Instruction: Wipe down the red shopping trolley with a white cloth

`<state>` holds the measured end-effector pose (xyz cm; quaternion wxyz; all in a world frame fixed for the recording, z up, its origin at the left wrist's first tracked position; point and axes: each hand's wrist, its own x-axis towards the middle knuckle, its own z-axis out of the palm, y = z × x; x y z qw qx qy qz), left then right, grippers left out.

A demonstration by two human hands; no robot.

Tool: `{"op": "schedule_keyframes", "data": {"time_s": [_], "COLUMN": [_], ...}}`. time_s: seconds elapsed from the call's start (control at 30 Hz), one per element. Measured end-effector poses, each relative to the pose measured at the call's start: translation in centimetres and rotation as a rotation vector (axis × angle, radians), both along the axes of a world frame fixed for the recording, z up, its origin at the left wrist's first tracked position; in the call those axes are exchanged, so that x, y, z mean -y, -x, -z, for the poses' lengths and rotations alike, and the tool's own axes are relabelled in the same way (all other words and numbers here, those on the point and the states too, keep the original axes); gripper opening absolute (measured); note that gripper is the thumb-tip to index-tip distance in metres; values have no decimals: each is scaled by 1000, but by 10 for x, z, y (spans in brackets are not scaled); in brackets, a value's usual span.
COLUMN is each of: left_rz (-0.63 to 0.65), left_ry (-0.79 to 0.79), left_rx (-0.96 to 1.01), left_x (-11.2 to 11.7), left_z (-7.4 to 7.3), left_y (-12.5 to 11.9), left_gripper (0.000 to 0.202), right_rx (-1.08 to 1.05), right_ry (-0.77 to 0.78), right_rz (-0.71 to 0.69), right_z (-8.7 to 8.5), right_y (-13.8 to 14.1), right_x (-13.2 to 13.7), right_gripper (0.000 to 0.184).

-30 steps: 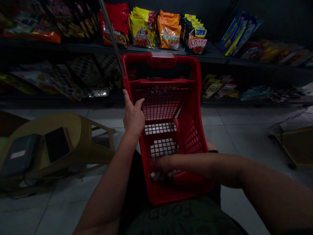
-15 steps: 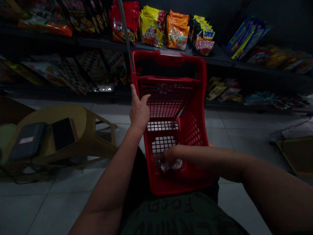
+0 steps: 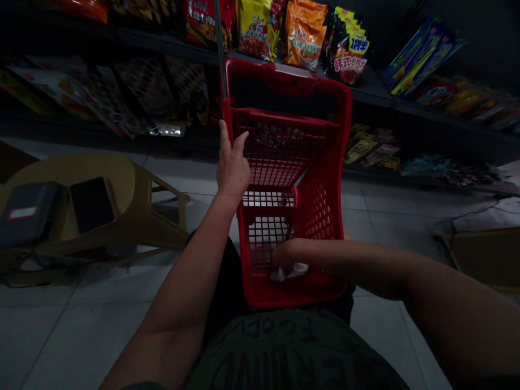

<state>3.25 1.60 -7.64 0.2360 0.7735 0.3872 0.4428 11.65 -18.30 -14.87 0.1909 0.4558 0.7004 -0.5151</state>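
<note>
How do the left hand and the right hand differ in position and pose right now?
Place: the left hand is at the left rim of the red basket; the right hand is down inside, toward the person's end.
Pose: the left hand shows a finger and thumb spread apart; the right hand's fingers are too blurred to make out.
Contact: the right hand is at a white crumpled item; the left hand is not.
Shared: both are bare.

You're working in dim light, with the shelf (image 3: 154,42) beyond the red basket (image 3: 344,130) sunk in heavy shadow. Glossy orange packets (image 3: 304,38) past its far rim catch soft glare. Inside it, your right hand (image 3: 286,254) blurs, as does the white item (image 3: 299,269); your left hand (image 3: 233,168), at its side, looks sharper.
</note>
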Motion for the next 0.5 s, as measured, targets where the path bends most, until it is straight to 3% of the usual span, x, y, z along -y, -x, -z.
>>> {"op": "schedule_keyframes", "data": {"time_s": [0.2,0.4,0.5], "left_rz": [50,84,70], "left_ry": [-7,70,85], "left_rx": [24,-15,72], "left_x": [1,5,5], "left_z": [-2,-3,-5], "left_y": [4,4,1], "left_gripper": [40,36,40], "right_rx": [-54,228,257], "right_ry": [70,252,218], "right_rz": [63,53,-24], "right_z": [-17,-23,-34], "right_y": [19,-23,-29], "right_x": [1,37,37], "right_gripper": [41,18,25]}}
